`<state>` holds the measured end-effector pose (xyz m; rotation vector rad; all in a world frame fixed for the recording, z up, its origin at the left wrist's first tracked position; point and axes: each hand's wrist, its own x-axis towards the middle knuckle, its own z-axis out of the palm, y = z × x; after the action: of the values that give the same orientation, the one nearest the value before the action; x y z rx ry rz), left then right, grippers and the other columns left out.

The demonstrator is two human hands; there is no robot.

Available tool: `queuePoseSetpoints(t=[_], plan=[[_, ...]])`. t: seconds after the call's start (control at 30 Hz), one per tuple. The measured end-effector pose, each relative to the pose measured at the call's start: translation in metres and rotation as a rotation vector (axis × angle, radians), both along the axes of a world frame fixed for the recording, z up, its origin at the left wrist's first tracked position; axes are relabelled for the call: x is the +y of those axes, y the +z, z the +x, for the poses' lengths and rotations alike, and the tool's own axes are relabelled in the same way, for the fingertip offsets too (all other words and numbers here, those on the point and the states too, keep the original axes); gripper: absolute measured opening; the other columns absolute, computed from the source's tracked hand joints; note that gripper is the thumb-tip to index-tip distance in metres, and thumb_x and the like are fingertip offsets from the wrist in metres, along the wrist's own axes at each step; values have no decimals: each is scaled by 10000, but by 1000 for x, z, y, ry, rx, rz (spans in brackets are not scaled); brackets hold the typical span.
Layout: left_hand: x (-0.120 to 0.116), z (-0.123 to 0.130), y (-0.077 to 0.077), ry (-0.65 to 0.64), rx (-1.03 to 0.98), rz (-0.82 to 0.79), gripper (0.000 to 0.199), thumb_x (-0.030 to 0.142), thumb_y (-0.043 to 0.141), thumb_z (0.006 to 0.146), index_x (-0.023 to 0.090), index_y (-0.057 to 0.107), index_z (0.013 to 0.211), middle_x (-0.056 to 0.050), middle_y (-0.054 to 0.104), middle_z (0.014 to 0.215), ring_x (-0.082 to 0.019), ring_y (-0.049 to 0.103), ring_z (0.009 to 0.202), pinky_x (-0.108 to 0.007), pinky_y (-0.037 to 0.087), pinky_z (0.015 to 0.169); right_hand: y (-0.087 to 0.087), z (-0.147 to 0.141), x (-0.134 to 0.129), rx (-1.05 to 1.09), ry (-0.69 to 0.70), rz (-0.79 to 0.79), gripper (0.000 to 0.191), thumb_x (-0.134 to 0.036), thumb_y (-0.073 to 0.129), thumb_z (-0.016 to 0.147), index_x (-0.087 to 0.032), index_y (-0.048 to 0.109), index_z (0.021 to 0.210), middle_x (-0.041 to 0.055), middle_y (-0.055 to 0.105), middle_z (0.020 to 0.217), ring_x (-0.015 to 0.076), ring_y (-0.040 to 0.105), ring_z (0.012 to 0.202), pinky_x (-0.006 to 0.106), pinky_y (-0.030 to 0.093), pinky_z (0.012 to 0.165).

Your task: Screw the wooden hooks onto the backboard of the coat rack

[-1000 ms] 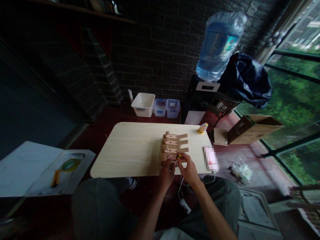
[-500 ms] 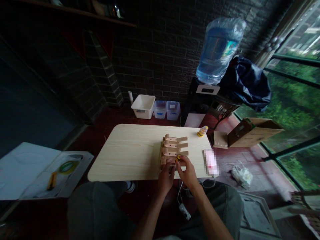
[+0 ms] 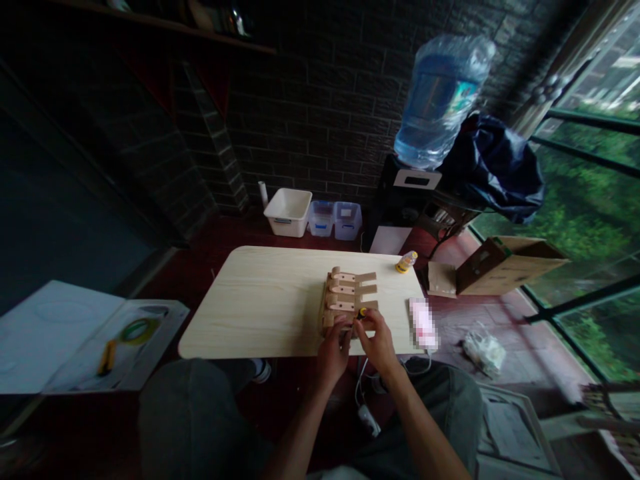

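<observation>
A brown wooden-looking piece (image 3: 342, 291) lies near the front edge of the table, with several parallel strips dotted with dark holes or screws and flaps to the right. My left hand (image 3: 334, 353) grips its near left corner with bent fingers. In my right hand (image 3: 379, 343), thumb and fingers pinch a small yellow-and-black tool (image 3: 361, 313) over the nearest strip. The tool's lower end and the fingertips' contact points are too small and partly hidden to make out.
The pale table (image 3: 265, 300) bears a small yellow-capped bottle (image 3: 406, 262) at its far right corner and a blurred pink item (image 3: 423, 323) with a cable at right. Beyond stand plastic bins (image 3: 289, 213) and a water dispenser (image 3: 400, 207). An open white case (image 3: 145, 360) sits left.
The yellow-and-black tool has turned or tilted slightly in my right hand, which has shifted a little. My left hand stays on the brown piece. The whole view has moved slightly.
</observation>
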<state>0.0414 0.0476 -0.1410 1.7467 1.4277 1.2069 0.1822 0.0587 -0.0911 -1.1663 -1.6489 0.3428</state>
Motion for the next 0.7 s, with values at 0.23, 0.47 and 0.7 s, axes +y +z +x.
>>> queuePoseSetpoints(t=[0.23, 0.47, 0.7], plan=[[0, 0, 6, 14, 9, 34, 233, 339, 492, 987, 255, 629, 1156, -63, 614, 1355, -207, 618, 1209, -380, 570, 961, 17, -2, -6, -49, 47, -24, 287, -233, 563, 956, -243, 539, 1242, 104, 695, 1167, 236, 699, 1060, 417, 607, 899], [-1, 0, 6, 16, 7, 26, 237, 293, 522, 970, 280, 612, 1189, -62, 613, 1362, -216, 601, 1238, -412, 552, 1010, 0, 2, 1, -15, 1, -55, 258, -301, 577, 964, -238, 547, 1213, 101, 693, 1106, 227, 712, 946, 423, 628, 826], [-1, 0, 5, -5, -20, 19, 242, 268, 515, 972, 280, 596, 1200, -56, 607, 1363, -206, 585, 1264, -410, 531, 1042, -2, 7, 0, -1, 2, -43, 352, -314, 612, 948, -236, 495, 1271, 110, 681, 1147, 223, 716, 942, 440, 630, 843]])
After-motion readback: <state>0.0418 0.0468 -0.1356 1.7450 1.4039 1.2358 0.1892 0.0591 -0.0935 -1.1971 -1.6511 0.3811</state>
